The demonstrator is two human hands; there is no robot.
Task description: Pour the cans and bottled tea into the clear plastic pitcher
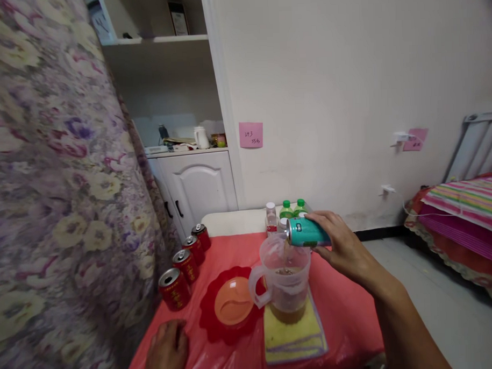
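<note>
My right hand (340,246) grips a teal drink can (307,232) tipped on its side over a clear plastic pitcher (284,283). Liquid runs from the can into the pitcher, which holds a layer of brownish drink at the bottom. The pitcher stands on a folded yellow cloth (294,336) on the red-covered table (347,310). My left hand (167,351) lies flat on the table at the near left, fingers loosely together, holding nothing. Beside it sits a red scalloped plate (212,315) with an orange lid (234,300) on it.
Several red cans (175,288) stand in a row along the table's left edge by a floral curtain (60,185). Small bottles with green caps (293,208) and a clear bottle (271,217) stand at the far edge. A white cabinet (197,186) is behind, a striped bed (465,209) at right.
</note>
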